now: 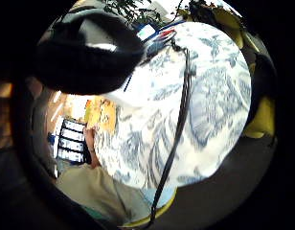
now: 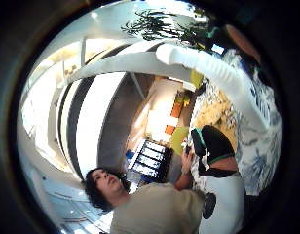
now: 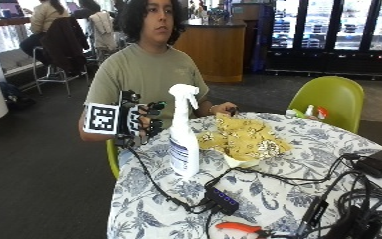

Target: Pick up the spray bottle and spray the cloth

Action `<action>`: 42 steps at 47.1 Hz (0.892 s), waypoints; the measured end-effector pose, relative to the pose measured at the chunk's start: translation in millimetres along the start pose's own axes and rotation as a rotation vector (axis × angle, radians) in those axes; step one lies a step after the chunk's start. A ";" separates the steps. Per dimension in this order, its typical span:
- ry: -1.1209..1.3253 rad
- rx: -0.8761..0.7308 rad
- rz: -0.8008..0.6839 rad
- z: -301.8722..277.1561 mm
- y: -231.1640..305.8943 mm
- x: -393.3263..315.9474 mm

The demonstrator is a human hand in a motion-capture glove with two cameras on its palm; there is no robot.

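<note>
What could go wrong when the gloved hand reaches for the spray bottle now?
1. The spray bottle is tall and stands upright near the table edge; a sideways bump from the right hand might tip it off.
2. A black cable runs from the glove past the bottle's base and could snag it.
3. The yellow cloth lies beside cables and a hub; stray spray may wet them.

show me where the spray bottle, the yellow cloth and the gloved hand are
spray bottle (image 3: 184, 149): outside view, on the bottle's body at the label.
yellow cloth (image 3: 244, 139): outside view, on the middle of the crumpled cloth on the table.
gloved right hand (image 3: 141, 122): outside view, on the gloved fingers beside the bottle.
</note>
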State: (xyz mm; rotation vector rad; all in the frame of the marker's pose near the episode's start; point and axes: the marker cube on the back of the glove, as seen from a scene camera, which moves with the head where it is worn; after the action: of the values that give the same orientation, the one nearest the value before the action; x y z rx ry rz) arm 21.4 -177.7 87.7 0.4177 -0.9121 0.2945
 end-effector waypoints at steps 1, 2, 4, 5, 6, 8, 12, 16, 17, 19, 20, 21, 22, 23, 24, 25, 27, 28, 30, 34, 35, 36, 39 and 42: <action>0.004 0.029 0.004 2.4 -6.2 1.2; 0.004 0.054 0.011 4.5 -11.9 2.2; -0.001 0.070 0.023 7.5 -18.3 3.9; -0.006 0.061 0.017 8.4 -19.0 5.0; -0.012 0.052 0.001 9.4 -19.4 6.3; -0.028 0.065 -0.034 12.5 -23.0 8.6; -0.057 0.104 -0.028 18.8 -33.4 8.2; -0.097 0.019 -0.012 21.3 -28.4 4.8; -0.110 0.015 -0.004 21.7 -27.2 3.4; -0.128 0.024 -0.014 21.0 -24.2 1.6; -0.130 0.037 -0.037 20.1 -23.0 1.4; -0.128 0.054 -0.064 19.0 -22.3 1.5; -0.122 0.074 -0.086 17.5 -21.9 1.5; -0.113 0.093 -0.096 15.6 -21.2 1.0; -0.103 0.114 -0.095 13.5 -20.0 0.1; -0.091 0.134 -0.087 11.2 -18.1 -1.1; -0.069 0.146 -0.063 6.1 -10.0 -4.1; -0.061 0.132 -0.041 3.1 -3.8 -6.0; -0.056 0.090 0.023 -2.7 10.3 -10.4; -0.065 0.024 0.015 -10.7 37.9 -12.8; -0.066 0.046 -0.004 -10.9 41.1 -12.7; -0.065 0.078 -0.012 -10.7 42.8 -12.8; -0.046 0.055 -0.012 -13.8 55.7 -13.0; -0.019 -0.050 0.000 -18.8 77.0 -11.7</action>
State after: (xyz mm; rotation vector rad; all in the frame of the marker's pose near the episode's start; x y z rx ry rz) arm -4.4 -101.9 85.2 0.3746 -0.9363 0.2677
